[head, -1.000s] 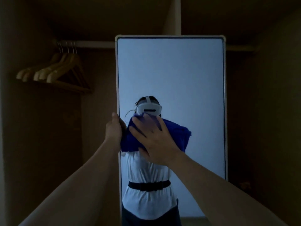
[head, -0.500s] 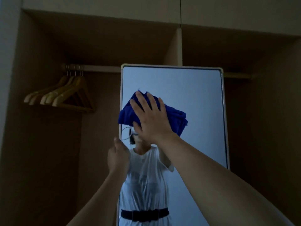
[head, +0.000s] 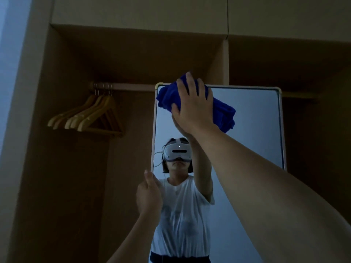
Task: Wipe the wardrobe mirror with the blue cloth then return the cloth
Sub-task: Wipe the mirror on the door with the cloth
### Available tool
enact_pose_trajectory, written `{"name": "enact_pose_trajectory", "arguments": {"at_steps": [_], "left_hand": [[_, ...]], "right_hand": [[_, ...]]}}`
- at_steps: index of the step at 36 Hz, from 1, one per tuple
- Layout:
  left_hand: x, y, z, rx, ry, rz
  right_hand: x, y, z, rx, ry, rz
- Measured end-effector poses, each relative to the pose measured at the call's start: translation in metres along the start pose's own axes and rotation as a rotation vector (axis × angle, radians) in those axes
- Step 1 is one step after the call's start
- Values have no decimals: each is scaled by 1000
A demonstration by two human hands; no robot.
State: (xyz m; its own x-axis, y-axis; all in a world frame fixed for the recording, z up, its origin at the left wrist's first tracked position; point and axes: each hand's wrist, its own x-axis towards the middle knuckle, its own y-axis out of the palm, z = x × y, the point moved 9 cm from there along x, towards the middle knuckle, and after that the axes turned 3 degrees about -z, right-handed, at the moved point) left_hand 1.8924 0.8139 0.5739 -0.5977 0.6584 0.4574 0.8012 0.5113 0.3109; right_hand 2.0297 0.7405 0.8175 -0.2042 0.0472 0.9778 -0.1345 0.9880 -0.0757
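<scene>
Cloth [head: 222, 112] risen to mirror [head: 252, 130] top, under spread right fingers [head: 190, 86].

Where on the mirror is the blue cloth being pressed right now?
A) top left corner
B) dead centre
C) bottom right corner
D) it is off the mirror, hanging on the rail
A: the right hand presses the blue cloth flat against the mirror at its top left corner, overlapping the top edge of the frame, while the left hand holds the mirror's left edge lower down.

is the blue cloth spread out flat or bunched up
Bunched up. The blue cloth shows thick folds under the right hand, at the mirror's top left corner.
</scene>
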Motion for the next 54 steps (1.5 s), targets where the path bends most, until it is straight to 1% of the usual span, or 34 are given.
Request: {"name": "enact_pose_trajectory", "arguments": {"at_steps": [6, 18, 23, 27, 34, 38, 43, 46, 48, 51, 53, 54], "left_hand": [[-1, -3, -4, -6, 56, -13], [-3, -5, -8, 14, 154, -56], [-8, -8, -13, 16, 183, -95], [-7, -8, -11, 33, 176, -93], [-6, -10, -9, 48, 139, -97], [-12, -11, -12, 37, 119, -46], [-25, -14, -15, -7, 49, 34], [-43, -16, -20, -7, 94, 65], [-58, -18, -20, 62, 146, 66], [-83, -25, -23, 247, 227, -20], [-104, -31, -33, 277, 315, -96], [-114, -30, -38, 291, 365, -101]], "right_hand": [[1, -8, -23, -2, 17, -44], [-34, -28, -147, -74, 338, -117], [-62, -32, -183, -71, 522, -149], [-92, -37, -200, -88, 599, -154], [-153, -32, -189, -89, 662, -133], [-191, -26, -172, -109, 655, -91], [-236, -17, -151, -70, 623, 16], [-253, -21, -144, 10, 625, 32], [-261, -24, -139, 65, 629, 32], [-272, -30, -133, 149, 667, -3], [-278, -31, -130, 207, 683, 1], [-280, -30, -127, 231, 680, 16]]}}
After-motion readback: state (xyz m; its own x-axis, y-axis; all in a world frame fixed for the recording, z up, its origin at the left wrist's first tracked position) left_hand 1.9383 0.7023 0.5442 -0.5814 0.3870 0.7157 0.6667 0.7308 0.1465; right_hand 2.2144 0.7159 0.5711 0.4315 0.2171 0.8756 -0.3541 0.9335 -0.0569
